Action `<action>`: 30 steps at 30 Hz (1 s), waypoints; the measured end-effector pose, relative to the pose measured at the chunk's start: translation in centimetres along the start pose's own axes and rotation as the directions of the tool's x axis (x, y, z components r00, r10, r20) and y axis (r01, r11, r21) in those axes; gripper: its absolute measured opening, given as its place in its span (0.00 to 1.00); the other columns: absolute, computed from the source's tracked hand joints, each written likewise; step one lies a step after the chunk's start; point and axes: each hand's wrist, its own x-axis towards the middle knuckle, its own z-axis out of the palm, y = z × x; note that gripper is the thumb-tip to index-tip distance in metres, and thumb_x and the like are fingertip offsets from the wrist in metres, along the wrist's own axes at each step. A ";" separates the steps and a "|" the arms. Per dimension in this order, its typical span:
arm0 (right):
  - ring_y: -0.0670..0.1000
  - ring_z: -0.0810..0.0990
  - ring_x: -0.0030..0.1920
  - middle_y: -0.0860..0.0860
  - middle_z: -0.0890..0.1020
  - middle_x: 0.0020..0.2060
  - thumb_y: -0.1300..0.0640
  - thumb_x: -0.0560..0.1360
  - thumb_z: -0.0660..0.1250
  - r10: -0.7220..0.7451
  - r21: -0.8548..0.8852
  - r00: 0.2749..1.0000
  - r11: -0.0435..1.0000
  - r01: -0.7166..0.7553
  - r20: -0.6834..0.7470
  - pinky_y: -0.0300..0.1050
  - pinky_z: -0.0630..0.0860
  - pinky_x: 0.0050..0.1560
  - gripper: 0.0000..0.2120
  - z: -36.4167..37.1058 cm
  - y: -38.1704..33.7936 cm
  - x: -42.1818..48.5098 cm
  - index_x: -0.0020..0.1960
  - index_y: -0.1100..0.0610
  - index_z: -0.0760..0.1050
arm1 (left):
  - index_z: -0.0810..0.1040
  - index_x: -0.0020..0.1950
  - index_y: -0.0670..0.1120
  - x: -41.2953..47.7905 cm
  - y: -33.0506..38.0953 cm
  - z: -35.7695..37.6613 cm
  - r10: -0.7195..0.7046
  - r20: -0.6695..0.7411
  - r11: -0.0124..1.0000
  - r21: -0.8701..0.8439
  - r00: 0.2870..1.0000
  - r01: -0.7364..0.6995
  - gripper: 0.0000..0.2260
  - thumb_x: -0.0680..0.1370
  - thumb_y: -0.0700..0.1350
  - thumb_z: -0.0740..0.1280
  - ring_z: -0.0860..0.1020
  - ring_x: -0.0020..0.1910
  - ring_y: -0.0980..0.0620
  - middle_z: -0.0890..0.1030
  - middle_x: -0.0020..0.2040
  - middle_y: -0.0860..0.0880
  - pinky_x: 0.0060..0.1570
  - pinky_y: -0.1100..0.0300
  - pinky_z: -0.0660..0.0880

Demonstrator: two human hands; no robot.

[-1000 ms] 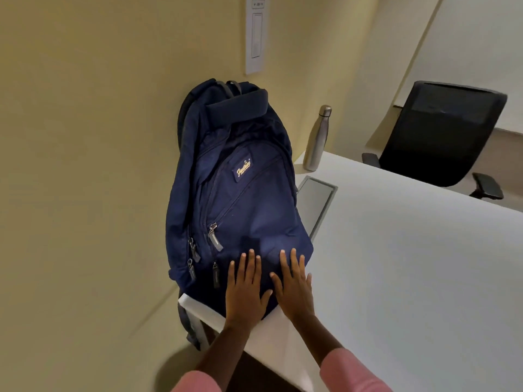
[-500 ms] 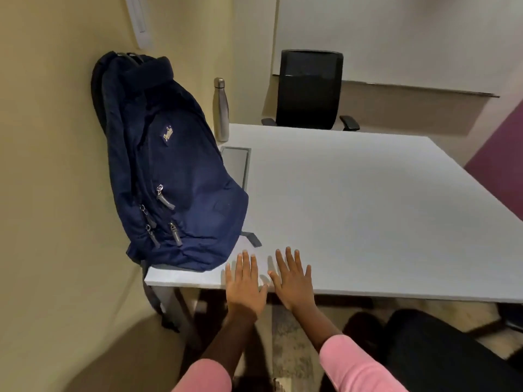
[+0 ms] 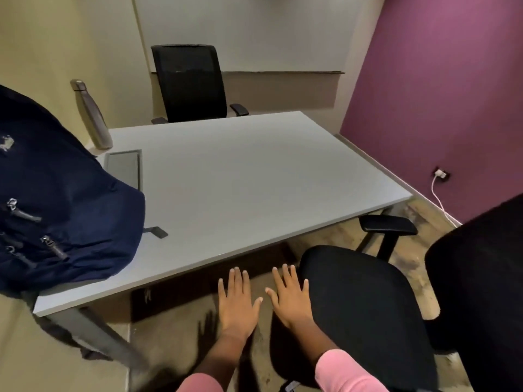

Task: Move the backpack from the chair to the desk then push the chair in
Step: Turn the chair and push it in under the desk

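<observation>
The navy backpack (image 3: 62,205) stands on the left end of the white desk (image 3: 254,176), leaning against the yellow wall. A black office chair (image 3: 365,306) sits at the lower right, its seat out from under the desk and its armrest (image 3: 387,224) near the desk's front edge. My left hand (image 3: 236,301) and my right hand (image 3: 288,297) hover flat with fingers spread, in front of the desk edge and above the floor. The right hand is just left of the chair seat. Neither hand holds anything.
A steel bottle (image 3: 92,114) stands at the desk's back left by a grey cable hatch (image 3: 124,168). A second black chair (image 3: 191,83) sits behind the desk. A purple wall (image 3: 441,80) with a plugged-in charger (image 3: 440,174) is on the right.
Both hands have left the backpack and drawn back off the desk. My view has swung right, so the backpack now sits at the left edge and the near chair has come into sight.
</observation>
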 end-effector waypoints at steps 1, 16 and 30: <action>0.54 0.38 0.74 0.53 0.44 0.76 0.44 0.79 0.45 0.014 0.010 1.000 1.000 -0.014 -0.012 0.60 0.41 0.73 0.26 -0.1 1.3 -1.0 0.74 0.51 0.42 | 0.39 0.73 0.41 -0.6 1.4 0.1 0.025 0.001 1.000 -0.008 1.000 -0.025 0.30 0.80 0.57 0.46 0.40 0.75 0.45 0.42 0.76 0.41 0.72 0.45 0.40; 0.55 0.39 0.75 0.54 0.46 0.76 0.44 0.79 0.46 0.132 -0.039 0.971 0.989 -0.143 -0.199 0.62 0.42 0.72 0.27 -4.6 19.7 -17.3 0.73 0.51 0.42 | 0.40 0.73 0.42 -11.4 22.2 -1.5 0.203 -0.146 0.978 -0.025 0.968 -0.209 0.30 0.80 0.58 0.46 0.42 0.75 0.44 0.45 0.77 0.41 0.73 0.46 0.43; 0.54 0.40 0.75 0.55 0.47 0.76 0.44 0.79 0.46 0.078 -0.127 0.951 0.984 -0.121 -0.300 0.61 0.42 0.72 0.27 -12.9 33.3 -20.8 0.74 0.53 0.43 | 0.41 0.73 0.41 -10.7 38.1 -4.4 0.250 -0.308 0.954 -0.082 0.918 -0.287 0.31 0.79 0.59 0.46 0.43 0.75 0.44 0.46 0.77 0.40 0.73 0.45 0.44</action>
